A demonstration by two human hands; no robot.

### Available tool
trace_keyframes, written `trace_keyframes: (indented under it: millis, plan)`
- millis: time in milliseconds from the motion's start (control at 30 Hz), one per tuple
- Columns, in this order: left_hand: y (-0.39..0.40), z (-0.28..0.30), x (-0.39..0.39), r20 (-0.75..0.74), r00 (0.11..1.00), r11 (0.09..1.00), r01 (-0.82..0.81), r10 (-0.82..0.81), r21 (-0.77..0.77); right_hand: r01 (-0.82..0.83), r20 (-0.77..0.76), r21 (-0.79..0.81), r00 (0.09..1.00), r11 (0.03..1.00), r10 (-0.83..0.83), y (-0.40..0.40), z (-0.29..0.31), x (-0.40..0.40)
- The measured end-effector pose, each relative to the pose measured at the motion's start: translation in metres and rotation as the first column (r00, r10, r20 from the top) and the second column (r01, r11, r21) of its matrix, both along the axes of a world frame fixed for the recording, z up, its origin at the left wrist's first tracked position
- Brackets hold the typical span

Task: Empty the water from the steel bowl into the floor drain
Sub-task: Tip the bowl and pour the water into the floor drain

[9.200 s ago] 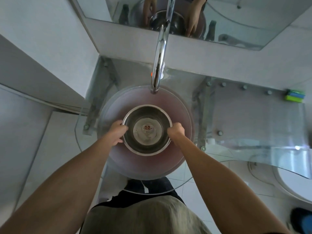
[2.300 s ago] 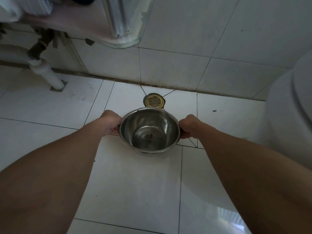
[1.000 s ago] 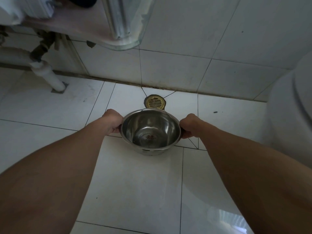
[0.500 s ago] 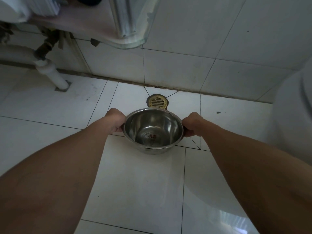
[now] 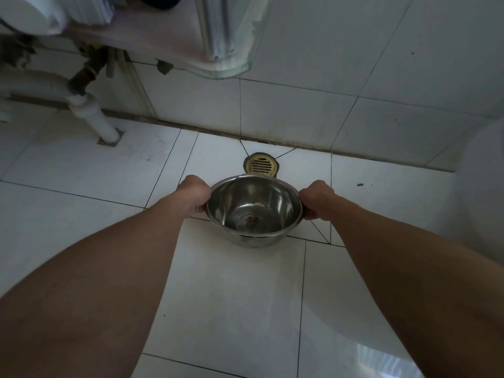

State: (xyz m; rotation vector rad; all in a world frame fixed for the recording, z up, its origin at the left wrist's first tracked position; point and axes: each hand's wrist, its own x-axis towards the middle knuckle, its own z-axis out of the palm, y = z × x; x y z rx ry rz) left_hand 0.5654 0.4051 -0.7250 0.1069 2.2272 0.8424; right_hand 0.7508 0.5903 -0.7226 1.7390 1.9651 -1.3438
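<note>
A round steel bowl with a small red mark on its bottom hangs above the white floor tiles, tilted slightly away from me. My left hand grips its left rim and my right hand grips its right rim. Just beyond the bowl's far rim lies the round brass floor drain, set in the floor close to the wall. I cannot tell how much water is in the bowl.
A white drain pipe runs into the floor at the left under a glass basin counter. A white toilet stands at the right edge. A tiled wall rises just behind the drain.
The bowl was carried from the sink basin down to the floor. Over the last second it has tipped slightly further toward the drain, both hands keeping their grip.
</note>
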Motion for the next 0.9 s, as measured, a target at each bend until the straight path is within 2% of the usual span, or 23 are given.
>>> trace_keyframes:
  millis: [900]
  plan:
    - [0.0097, -0.0071, -0.0061, -0.07, 0.997, 0.999, -0.031, 0.033, 0.027, 0.042, -0.01, 0.0, 0.999, 0.999, -0.042, 0.0036, -0.0015, -0.004]
